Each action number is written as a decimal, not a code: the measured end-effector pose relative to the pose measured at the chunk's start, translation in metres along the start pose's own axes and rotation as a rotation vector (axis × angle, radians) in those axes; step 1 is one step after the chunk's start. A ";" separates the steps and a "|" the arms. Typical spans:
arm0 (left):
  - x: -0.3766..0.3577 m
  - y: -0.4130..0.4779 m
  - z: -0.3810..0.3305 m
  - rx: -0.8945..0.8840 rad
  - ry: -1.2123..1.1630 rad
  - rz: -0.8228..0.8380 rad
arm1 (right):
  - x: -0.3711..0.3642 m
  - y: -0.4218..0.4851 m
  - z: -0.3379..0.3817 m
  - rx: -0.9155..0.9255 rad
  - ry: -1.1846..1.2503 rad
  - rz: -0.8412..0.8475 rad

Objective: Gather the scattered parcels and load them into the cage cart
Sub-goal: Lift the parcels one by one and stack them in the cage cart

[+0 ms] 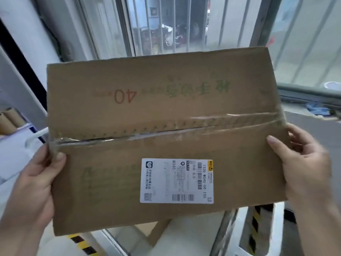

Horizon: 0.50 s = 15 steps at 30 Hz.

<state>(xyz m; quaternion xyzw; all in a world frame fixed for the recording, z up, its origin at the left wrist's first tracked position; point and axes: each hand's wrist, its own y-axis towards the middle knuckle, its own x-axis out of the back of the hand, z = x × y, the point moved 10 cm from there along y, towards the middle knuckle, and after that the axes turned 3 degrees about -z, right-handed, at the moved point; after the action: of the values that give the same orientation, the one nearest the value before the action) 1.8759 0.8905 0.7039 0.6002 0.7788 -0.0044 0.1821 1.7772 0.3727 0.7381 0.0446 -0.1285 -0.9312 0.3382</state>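
At the far left edge, brown cardboard tubes (8,119) lie on a pale shelf, only partly in view. Just right of them the left hand (36,182) grips the left side of a large flat cardboard box (147,115), its thumb pressed on the top face near the taped seam and its fingers hidden behind the edge. The box is held up in front of the camera between both hands, its broad face turned toward the viewer and filling the middle of the frame. A strip of clear tape (166,130) runs across the box from side to side, wrinkled and shiny. Above the tape are a red "40" and faded green printing, both upside down and hard to read. Below the tape, right of centre, a white shipping label (177,181) sits sideways on the cardboard; its small text is too blurred to read fully. Behind the top edge of the box, a barred window (175,24) shows a blurred outdoor scene. At the right, the right hand (304,161) clasps the right edge of the box, thumb on the front face, fingers wrapped behind. Below the box, yellow-and-black striped tape (255,224) marks a pale frame that the box partly covers.
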 end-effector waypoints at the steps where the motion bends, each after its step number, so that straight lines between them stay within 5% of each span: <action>1: 0.006 0.004 -0.003 -0.007 -0.015 0.018 | -0.016 -0.010 -0.006 -0.015 0.006 -0.004; 15: 0.221 0.177 -0.022 0.164 0.077 0.137 | -0.269 -0.176 -0.006 -0.175 -0.040 0.021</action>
<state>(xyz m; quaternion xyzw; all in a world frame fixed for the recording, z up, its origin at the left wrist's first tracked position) 1.9886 1.1511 0.6979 0.6649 0.7392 -0.0327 0.1022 1.8756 0.6737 0.6842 -0.0050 -0.0538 -0.9360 0.3478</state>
